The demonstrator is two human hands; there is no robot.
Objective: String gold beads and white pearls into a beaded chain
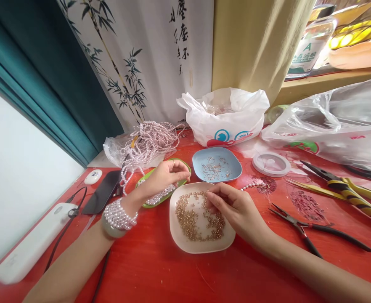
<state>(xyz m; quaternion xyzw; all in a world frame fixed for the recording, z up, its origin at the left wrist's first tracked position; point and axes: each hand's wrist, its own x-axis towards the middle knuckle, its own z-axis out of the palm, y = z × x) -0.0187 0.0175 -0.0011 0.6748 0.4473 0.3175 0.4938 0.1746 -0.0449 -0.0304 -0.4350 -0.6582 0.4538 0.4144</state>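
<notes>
Teal curtain (56,84) (bamboo-print cloth (157,63) beside)

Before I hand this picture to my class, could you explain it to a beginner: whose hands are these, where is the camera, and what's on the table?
There is no machine here, just one person's two bare hands. The single picture comes from a camera worn on that person's head, looking forward and down. The left hand is above a green tray holding pearly beads; the right hand reaches into a cream plate of gold beads. Whether either hand's fingers pinch anything is too small to tell. On the red table also lie a blue tray with thin metal pieces, a heap of bead strands and black-handled pliers.
</notes>
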